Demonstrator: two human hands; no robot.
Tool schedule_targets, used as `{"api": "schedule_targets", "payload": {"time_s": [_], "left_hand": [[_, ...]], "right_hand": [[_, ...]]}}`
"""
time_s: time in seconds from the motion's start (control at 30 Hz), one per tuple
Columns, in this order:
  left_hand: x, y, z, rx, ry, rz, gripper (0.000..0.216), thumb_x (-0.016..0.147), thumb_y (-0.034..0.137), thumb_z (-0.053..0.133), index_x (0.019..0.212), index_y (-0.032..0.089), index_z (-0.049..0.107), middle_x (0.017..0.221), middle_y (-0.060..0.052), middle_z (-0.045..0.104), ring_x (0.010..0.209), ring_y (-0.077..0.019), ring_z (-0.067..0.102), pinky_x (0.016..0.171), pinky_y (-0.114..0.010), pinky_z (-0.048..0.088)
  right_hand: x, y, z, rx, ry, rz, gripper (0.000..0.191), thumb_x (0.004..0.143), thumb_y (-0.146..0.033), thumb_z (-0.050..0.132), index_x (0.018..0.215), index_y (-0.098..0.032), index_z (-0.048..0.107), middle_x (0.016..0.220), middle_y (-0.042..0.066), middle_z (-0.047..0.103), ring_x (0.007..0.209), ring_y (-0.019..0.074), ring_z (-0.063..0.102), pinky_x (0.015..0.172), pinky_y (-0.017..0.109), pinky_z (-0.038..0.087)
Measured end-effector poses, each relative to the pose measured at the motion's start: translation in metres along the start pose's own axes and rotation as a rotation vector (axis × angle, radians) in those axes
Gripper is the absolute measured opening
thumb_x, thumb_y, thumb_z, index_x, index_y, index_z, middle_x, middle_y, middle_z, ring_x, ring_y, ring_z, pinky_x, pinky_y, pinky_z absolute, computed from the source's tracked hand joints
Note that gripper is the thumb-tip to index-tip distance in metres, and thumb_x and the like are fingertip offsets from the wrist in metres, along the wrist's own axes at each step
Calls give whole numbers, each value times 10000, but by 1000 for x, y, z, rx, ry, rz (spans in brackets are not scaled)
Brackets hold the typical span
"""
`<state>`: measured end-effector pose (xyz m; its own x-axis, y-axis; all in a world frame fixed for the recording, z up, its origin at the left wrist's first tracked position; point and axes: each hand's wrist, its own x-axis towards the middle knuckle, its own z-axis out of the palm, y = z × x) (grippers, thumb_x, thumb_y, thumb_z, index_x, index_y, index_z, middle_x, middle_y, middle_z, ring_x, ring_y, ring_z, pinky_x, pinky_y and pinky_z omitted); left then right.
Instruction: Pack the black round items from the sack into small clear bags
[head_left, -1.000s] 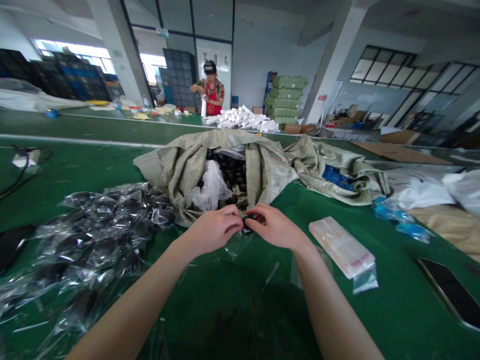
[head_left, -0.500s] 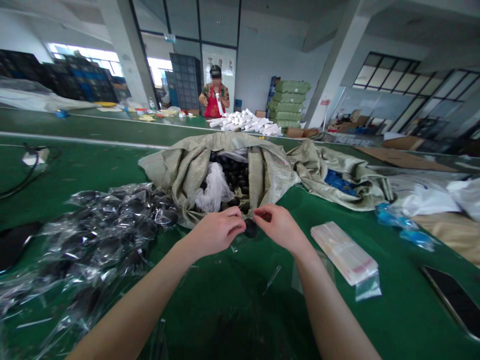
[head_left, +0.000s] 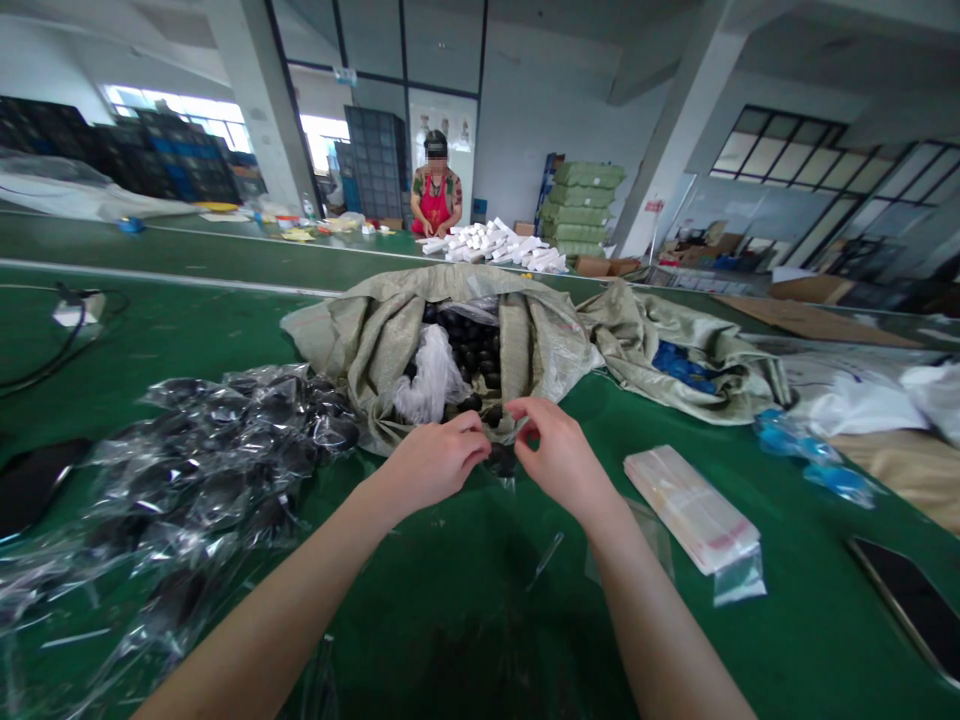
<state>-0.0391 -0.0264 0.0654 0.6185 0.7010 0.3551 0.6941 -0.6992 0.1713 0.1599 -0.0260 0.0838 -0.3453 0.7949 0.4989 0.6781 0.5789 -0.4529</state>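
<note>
My left hand (head_left: 444, 458) is closed in a pinch on the edge of a small clear plastic bag. A black rounded piece (head_left: 502, 461) sits inside that bag, just beyond the fingertips. To its right, my right hand (head_left: 553, 452) is beside the bag with thumb and forefinger apart and nothing visible between them. Directly behind both hands lies an open woven sack (head_left: 514, 345) full of black rounded pieces (head_left: 471, 345). Crumpled white plastic (head_left: 429, 375) rests in the sack's mouth. Several black pieces in clear bags (head_left: 225, 450) are heaped left of my left forearm.
A stack of flat clear bags (head_left: 694, 508) lies right of my right hand. Phones (head_left: 904, 600) rest at both sides. Another woven sack (head_left: 739, 375) holds blue pieces. Across the green table (head_left: 480, 620), a person in a red apron (head_left: 436, 200) stands by white rolls (head_left: 499, 243).
The black piece now sits lower, inside the clear bag. My right thumb and forefinger have spread apart. My left hand keeps its pinch. The person opposite has lowered their hands.
</note>
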Motion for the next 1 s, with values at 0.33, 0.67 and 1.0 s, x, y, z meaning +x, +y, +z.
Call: {"api": "schedule_targets", "payload": {"time_s": [0.33,0.67,1.0], "left_hand": [[1,5,3,9,-7,7,260,955,271,452,982,220,705,1004,-42,603,769,-124,614,669,-246,481],[2,8,3,-133,-77,13,110,876,226,571,932,211,664,963,-29,633,866,-167,620,763,-281,480],[5,-11,17,-194,-1,-307,248,789,383,682,897,176,600,850,-45,650,722,-189,608,641,-294,457]], "right_hand": [[-1,-7,-2,-30,-2,-45,404,766,17,459,1098,-190,560,1072,84,567,913,190,605,827,324,500],[0,8,11,90,-111,-8,384,741,26,485,1052,-181,575,1024,62,591,883,157,590,809,297,475],[1,26,21,160,-142,-2,369,754,13,476,1046,-190,576,987,53,591,899,166,594,787,308,488]]}}
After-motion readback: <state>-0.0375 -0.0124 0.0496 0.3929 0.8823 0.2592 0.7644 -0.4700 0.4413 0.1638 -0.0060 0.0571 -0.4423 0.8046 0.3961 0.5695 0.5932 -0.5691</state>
